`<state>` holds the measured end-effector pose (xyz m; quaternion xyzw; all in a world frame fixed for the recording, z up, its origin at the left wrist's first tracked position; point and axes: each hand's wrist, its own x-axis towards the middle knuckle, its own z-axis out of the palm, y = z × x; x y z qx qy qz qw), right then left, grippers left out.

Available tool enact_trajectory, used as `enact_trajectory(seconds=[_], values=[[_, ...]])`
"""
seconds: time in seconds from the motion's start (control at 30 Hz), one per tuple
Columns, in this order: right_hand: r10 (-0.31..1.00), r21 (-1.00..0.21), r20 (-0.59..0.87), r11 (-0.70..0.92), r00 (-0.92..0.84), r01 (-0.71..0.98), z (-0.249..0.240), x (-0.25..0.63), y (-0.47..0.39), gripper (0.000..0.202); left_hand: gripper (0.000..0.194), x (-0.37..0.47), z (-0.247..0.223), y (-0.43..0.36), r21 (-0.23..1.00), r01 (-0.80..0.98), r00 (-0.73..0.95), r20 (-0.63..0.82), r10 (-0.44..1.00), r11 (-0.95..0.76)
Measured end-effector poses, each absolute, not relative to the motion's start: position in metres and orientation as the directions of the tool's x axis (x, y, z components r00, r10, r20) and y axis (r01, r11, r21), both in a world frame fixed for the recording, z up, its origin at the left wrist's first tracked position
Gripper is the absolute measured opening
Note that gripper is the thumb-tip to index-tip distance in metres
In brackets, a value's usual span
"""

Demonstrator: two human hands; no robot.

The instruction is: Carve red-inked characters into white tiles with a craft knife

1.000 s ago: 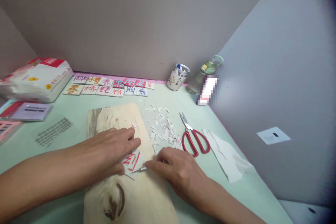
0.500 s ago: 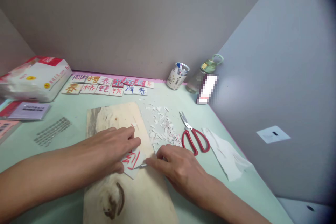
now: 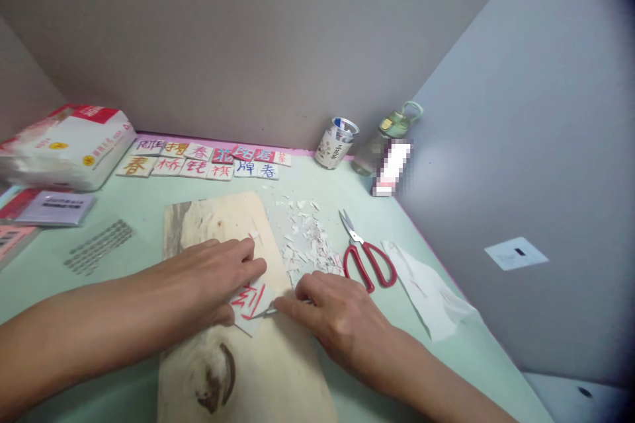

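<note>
A white card with red strokes (image 3: 252,307) lies on a wooden board (image 3: 262,370). My left hand (image 3: 223,277) presses down on the card's upper left part, its fingers bent and together. A thin metal-bladed knife (image 3: 270,310) is pinched in my right hand (image 3: 327,310), the blade's tip on the card at the lower end of the red strokes. Most of the knife's handle is hidden by my right hand. White paper scraps (image 3: 310,238) are scattered beside the board, beyond my right hand.
Red-handled scissors (image 3: 367,251) and a white tissue (image 3: 431,291) lie at the right. Behind stand a can (image 3: 335,145), a green-lidded bottle (image 3: 377,142) and a blurred-out device (image 3: 391,168). Lettered cards (image 3: 193,165) line the back; a tissue pack (image 3: 69,145) and booklets (image 3: 57,208) are left.
</note>
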<state>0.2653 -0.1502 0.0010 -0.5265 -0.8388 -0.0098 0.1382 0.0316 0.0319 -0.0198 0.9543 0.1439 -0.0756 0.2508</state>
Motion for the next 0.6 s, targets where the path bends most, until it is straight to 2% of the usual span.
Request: enact_trajectory(seconds=[0.2,0.43,0.6], values=[[0.881,-0.069,0.174,0.456,-0.439,0.887,0.011,0.263,-0.15,0.019,0.036,0.037,-0.015,0.028,0.406,0.316,0.945,-0.212,0.248,-0.857],[0.865,-0.018,0.054,0.5,-0.498,0.866,0.026,0.26,-0.142,0.019,0.032,0.039,-0.005,0.024,0.389,0.35,0.931,-0.245,0.271,-0.852],[0.853,-0.029,-0.057,0.518,-0.519,0.855,0.044,0.254,-0.136,0.018,0.035,0.044,-0.001,0.023,0.343,0.38,0.912,-0.296,0.285,-0.859]])
